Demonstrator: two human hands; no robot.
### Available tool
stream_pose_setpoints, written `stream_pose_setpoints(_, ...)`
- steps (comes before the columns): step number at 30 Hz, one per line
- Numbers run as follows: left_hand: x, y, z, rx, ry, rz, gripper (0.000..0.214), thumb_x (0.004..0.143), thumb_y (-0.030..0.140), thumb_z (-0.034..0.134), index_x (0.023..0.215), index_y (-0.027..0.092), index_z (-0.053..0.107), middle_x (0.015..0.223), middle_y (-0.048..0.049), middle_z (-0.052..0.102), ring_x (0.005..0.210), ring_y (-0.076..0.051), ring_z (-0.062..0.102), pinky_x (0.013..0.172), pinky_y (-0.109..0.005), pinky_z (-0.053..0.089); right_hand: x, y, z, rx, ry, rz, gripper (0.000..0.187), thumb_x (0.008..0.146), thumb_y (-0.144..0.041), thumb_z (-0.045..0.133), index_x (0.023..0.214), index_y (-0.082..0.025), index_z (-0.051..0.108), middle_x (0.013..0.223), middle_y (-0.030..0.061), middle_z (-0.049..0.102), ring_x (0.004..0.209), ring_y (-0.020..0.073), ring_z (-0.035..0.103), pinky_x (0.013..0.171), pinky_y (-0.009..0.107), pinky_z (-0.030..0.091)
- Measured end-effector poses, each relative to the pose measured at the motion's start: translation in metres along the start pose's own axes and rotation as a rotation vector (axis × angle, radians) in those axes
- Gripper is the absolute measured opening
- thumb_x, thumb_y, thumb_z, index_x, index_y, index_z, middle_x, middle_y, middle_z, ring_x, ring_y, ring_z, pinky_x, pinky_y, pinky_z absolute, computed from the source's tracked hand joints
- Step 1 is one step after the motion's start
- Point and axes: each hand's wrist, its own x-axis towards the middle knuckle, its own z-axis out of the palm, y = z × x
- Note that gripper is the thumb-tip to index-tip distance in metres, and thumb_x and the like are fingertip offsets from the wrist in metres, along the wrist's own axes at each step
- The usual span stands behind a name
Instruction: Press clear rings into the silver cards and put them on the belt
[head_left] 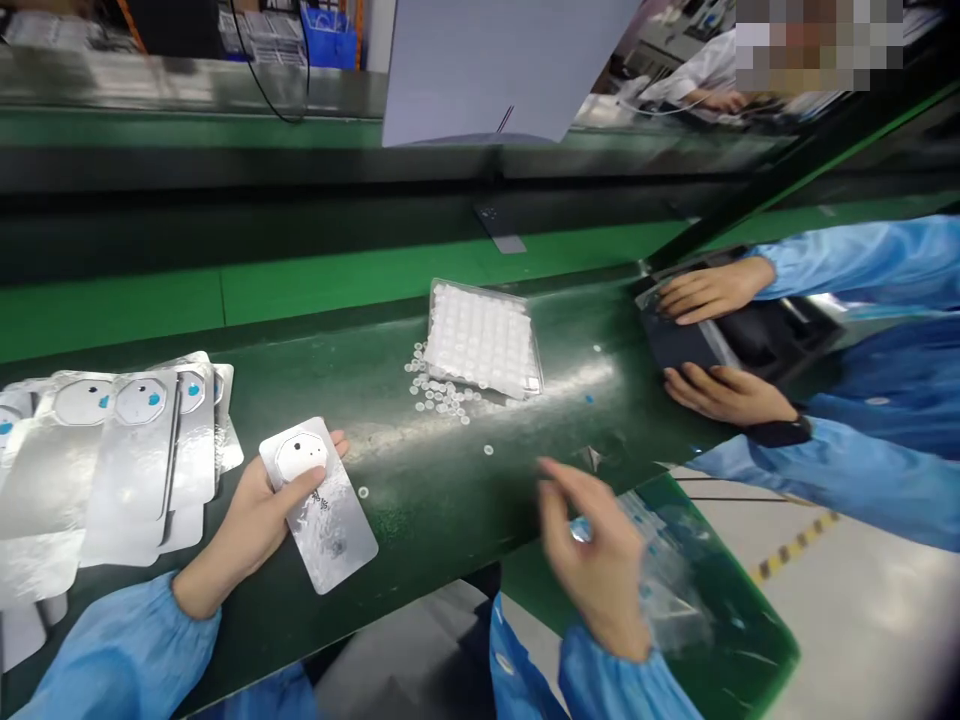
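Your left hand grips panel, long axis pointing circle-end away-left; right hand half-curled, hold unclear (white-filled tray beyond).

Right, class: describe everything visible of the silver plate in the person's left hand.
The silver plate is thin and flat with rounded corners and a shiny, film-like face. Near its top is a white, dark-outlined patch with dark dots; small dark markings lie below. It slants over the green bench, gripped by the left hand, thumb on its face; bench contact is unclear.
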Motion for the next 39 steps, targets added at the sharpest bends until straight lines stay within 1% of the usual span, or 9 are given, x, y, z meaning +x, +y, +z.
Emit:
stream_pose_setpoints(6, 0.000, 0.004, -0.002, -0.035, 0.050, 0.015, 0.085, 0.075, 0.032, 0.091, 0.149, 0.017, 0.053, 0.145, -0.0202, 0.061, 0.141, -0.038, 0.050, 0.119, -0.051, 0.042, 0.018, -0.100, 0.069, 0.125, -0.580, -0.459, 0.033, 0.106, -0.024, 0.051, 0.136, -0.019, 0.063, 0.120, 0.0139, 0.072, 0.100, 0.0263, 0.065, 0.077, 0.039, 0.052)
stream_pose_setpoints(13, 0.002, 0.002, -0.010, -0.057, 0.063, -0.026, 0.090, 0.079, 0.034, 0.088, 0.157, 0.027, 0.042, 0.149, -0.0143, 0.059, 0.144, -0.034, 0.048, 0.121, -0.047, 0.039, -0.025, -0.072, 0.042, 0.087, -0.643, -0.580, 0.061, 0.103, -0.061, 0.050, 0.145, -0.017, 0.055, 0.140, 0.0149, 0.067, 0.126, 0.0309, 0.059, 0.100, 0.047, 0.044)
stream_pose_setpoints(18, 0.004, -0.002, -0.012, -0.017, 0.053, 0.041, 0.091, 0.081, 0.037, 0.085, 0.158, 0.031, 0.037, 0.151, -0.0148, 0.057, 0.140, -0.037, 0.053, 0.115, -0.053, 0.045, -0.048, -0.068, 0.039, 0.316, -0.493, -0.596, 0.019, 0.104, -0.027, 0.061, 0.121, -0.026, 0.070, 0.111, 0.0031, 0.081, 0.109, 0.0204, 0.069, 0.092, 0.039, 0.046)
stream_pose_setpoints(21, 0.003, -0.007, -0.012, 0.105, 0.005, 0.111, 0.098, 0.081, 0.038, 0.085, 0.161, 0.029, 0.029, 0.150, -0.0180, 0.057, 0.135, -0.038, 0.058, 0.111, -0.055, 0.048, -0.040, -0.075, 0.039, 0.575, -0.506, -0.370, 0.013, 0.101, -0.022, 0.065, 0.102, -0.026, 0.078, 0.091, 0.0019, 0.082, 0.091, 0.0198, 0.072, 0.084, 0.037, 0.051)
stream_pose_setpoints(26, -0.003, -0.022, -0.012, 0.381, 0.006, 0.280, 0.112, 0.088, 0.033, 0.079, 0.166, 0.032, -0.002, 0.145, -0.0153, 0.060, 0.119, -0.029, 0.069, 0.105, -0.048, 0.054, -0.001, -0.089, 0.054, 0.944, -0.583, 0.430, 0.023, 0.089, -0.039, 0.079, 0.075, -0.020, 0.079, 0.067, 0.0045, 0.076, 0.057, 0.0176, 0.069, 0.053, 0.027, 0.055)
stream_pose_setpoints(28, -0.005, -0.027, -0.012, 0.455, 0.030, 0.378, 0.102, 0.089, 0.030, 0.076, 0.167, 0.030, 0.009, 0.141, -0.0138, 0.063, 0.113, -0.026, 0.070, 0.101, -0.042, 0.056, 0.015, -0.095, 0.066, 1.010, -0.597, 0.510, 0.027, 0.088, -0.043, 0.079, 0.075, -0.019, 0.078, 0.061, 0.0036, 0.074, 0.049, 0.0158, 0.065, 0.044, 0.025, 0.052)
stream_pose_setpoints(32, -0.007, -0.026, -0.009, 0.641, -0.038, 0.446, 0.030, 0.095, 0.029, 0.068, 0.123, 0.022, 0.074, 0.111, -0.0082, 0.077, 0.100, -0.025, 0.073, 0.090, -0.035, 0.058, 0.033, -0.110, 0.083, 0.783, -0.364, 0.134, 0.006, 0.090, -0.024, 0.077, 0.086, -0.022, 0.082, 0.076, 0.0044, 0.080, 0.062, 0.0201, 0.076, 0.057, 0.029, 0.064)
stream_pose_setpoints(35, -0.007, -0.021, -0.006, 0.660, -0.060, 0.463, 0.016, 0.094, 0.030, 0.069, 0.100, 0.022, 0.082, 0.098, -0.0050, 0.081, 0.094, -0.024, 0.074, 0.087, -0.033, 0.057, 0.037, -0.115, 0.089, 0.624, -0.161, -0.333, 0.035, 0.090, -0.003, 0.071, 0.112, -0.027, 0.080, 0.097, 0.0041, 0.082, 0.087, 0.0228, 0.080, 0.081, 0.035, 0.068)
stream_pose_setpoints(39, -0.006, -0.019, -0.005, 0.541, -0.100, 0.426, 0.015, 0.091, 0.030, 0.074, 0.098, 0.022, 0.084, 0.098, -0.0049, 0.082, 0.093, -0.024, 0.075, 0.089, -0.033, 0.056, 0.036, -0.111, 0.094, 0.566, -0.137, -0.576, 0.056, 0.087, 0.006, 0.070, 0.135, -0.024, 0.070, 0.109, 0.0100, 0.080, 0.096, 0.0250, 0.078, 0.083, 0.039, 0.068)
